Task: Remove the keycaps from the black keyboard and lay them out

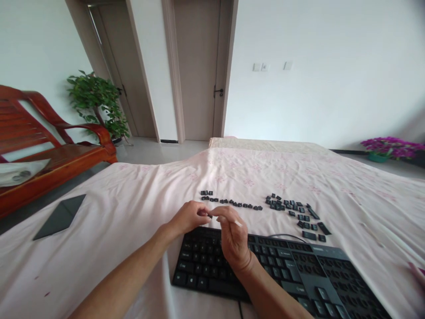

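A black keyboard point(285, 274) lies on the pink-covered table in front of me, with several keys gone from its right part. My left hand point(189, 218) hovers over its far left edge, fingers pinched on a small black keycap point(210, 216). My right hand point(232, 237) is raised beside it, fingers closed on a thin white stick point(237, 223) and meeting the left fingertips. Beyond them, a row of loose keycaps point(232, 203) lies on the cloth. A larger scatter of keycaps point(295, 212) lies to the right.
A pink patterned cloth point(133, 212) covers the table. A dark flat pad point(61, 215) lies at the left. A red wooden bench point(40, 155) and a potted plant point(96, 99) stand at left, purple flowers point(390, 146) at right, doors behind. Fingertips point(418, 272) show at the right edge.
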`<state>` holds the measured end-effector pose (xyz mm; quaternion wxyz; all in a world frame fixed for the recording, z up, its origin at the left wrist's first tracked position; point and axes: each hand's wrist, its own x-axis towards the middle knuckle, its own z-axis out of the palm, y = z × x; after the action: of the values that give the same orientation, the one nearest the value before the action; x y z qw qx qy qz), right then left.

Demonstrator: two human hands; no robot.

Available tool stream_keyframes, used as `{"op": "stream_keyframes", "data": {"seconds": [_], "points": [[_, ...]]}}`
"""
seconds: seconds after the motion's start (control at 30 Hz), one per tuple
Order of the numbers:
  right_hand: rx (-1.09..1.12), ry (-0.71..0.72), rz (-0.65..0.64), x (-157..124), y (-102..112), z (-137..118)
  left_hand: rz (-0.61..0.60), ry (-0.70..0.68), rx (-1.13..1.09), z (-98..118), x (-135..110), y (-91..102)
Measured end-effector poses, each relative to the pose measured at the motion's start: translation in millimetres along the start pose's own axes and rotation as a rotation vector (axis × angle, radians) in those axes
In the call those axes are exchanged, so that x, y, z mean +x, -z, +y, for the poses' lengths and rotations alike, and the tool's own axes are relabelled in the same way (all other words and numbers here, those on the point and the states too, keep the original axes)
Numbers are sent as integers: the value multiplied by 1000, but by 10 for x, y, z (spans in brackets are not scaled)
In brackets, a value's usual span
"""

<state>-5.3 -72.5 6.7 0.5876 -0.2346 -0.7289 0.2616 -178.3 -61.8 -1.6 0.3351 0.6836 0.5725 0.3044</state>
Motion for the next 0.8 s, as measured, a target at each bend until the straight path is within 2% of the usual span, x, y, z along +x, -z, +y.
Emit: {"op": "stream_keyframes", "data": {"seconds": [0.13, 0.23, 0.43, 0.8], "points": [[138, -390, 344, 86, -9, 112, 151, -32, -22, -12, 288, 26], [207, -529, 449, 129, 0, 163, 238, -48, 40, -18, 561, 40], [247, -531, 451, 144, 17, 169, 271, -100, 383, -28, 938, 18], [267, -528, 445, 170, 24, 174, 240, -89, 518, -35, 1042, -11]]}}
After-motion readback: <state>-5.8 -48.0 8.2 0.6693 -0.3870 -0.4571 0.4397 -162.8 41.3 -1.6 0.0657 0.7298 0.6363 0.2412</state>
